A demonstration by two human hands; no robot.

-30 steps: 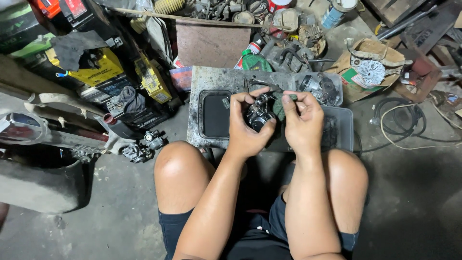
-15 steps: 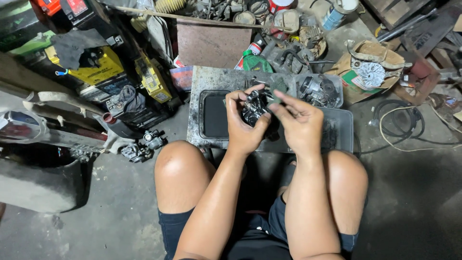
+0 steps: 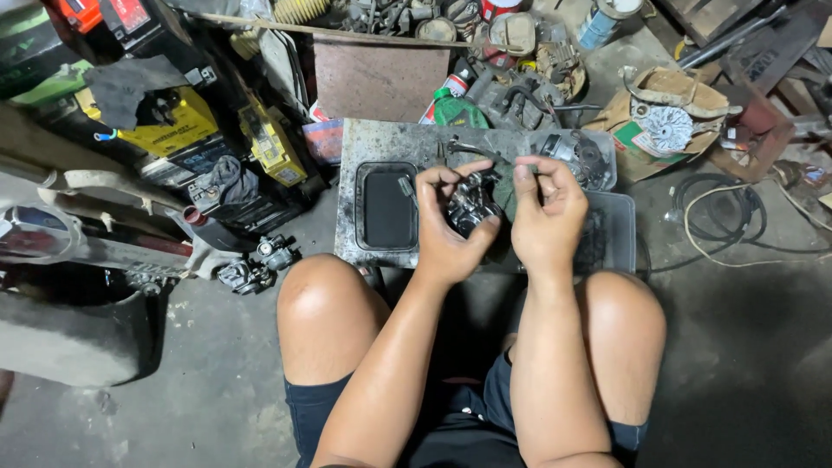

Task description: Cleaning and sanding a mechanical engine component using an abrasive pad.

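Centrally held part: small dark greasy metal engine part (image 3: 472, 208), carburettor-like, is held up between both hands, above the dirty grey metal work slab (image 3: 381, 139), just in front of the knees.
Left hand: left hand (image 3: 451, 230) is curled around the part's left and lower side, thumb pressed under it, fingers closed on it.
Right hand: right hand (image 3: 546, 217) is closed against the part's right side, fingertips pinched at its top; whether a small tool is held cannot be told.
Slab contents: a black rectangular tray (image 3: 386, 208) is seen left of the hands; a clear plastic container with dark parts (image 3: 581, 156) lies at the far right end.
Near ground, left: two small grey metal carburettor bodies (image 3: 256, 264) lie on the concrete floor (image 3: 737, 364), beside the left knee.
Further left: yellow-and-black boxy batteries (image 3: 182, 130) are stacked together.
Behind slab: brown flat board (image 3: 377, 82) stands upright; a green-and-red spray can (image 3: 451, 104) lies next to it.
Right side: torn cardboard box holding a silver finned round part (image 3: 667, 126); coiled black and pale cables (image 3: 719, 217) lie on the floor.
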